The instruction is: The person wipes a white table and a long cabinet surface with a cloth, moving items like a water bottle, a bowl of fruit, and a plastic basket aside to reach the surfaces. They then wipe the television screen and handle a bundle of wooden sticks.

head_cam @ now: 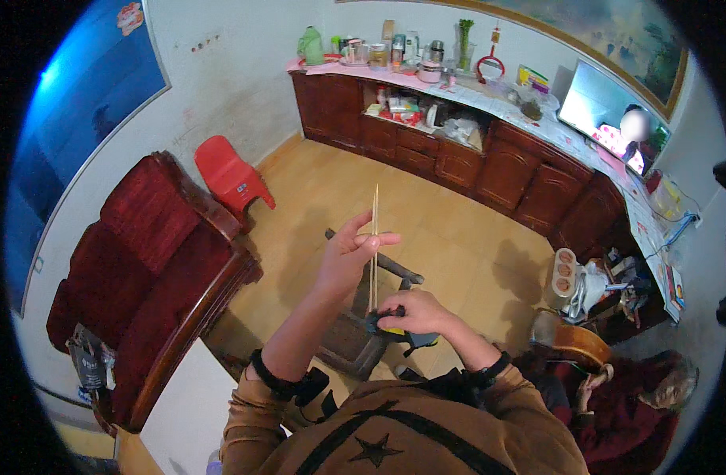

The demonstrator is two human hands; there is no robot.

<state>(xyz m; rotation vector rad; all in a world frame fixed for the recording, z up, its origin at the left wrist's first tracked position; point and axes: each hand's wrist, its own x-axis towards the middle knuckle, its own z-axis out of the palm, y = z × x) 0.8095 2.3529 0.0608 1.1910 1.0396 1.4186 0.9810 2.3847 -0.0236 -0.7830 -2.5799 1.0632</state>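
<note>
Two thin, light wooden sticks [375, 208] with pointed tips stand nearly parallel in front of me. My left hand [346, 258] holds them around the middle, its fingers spread and the thumb bent across. At their lower ends, my right hand [419, 312] is closed on a small dark object [373, 321] whose kind I cannot make out. Below the right palm shows a dark item with yellow trim [422, 340], partly covered by the hand. A dark wooden stool or chair frame [354, 344] stands beneath both hands.
On the left are a red-cushioned wooden sofa [146, 237], a red plastic chair [226, 172] and a white tabletop [191, 404]. A long wooden cabinet [505, 160] bears household items and a television [612, 116]. At lower right, another person [630, 404] sits near a round wooden stool [577, 344].
</note>
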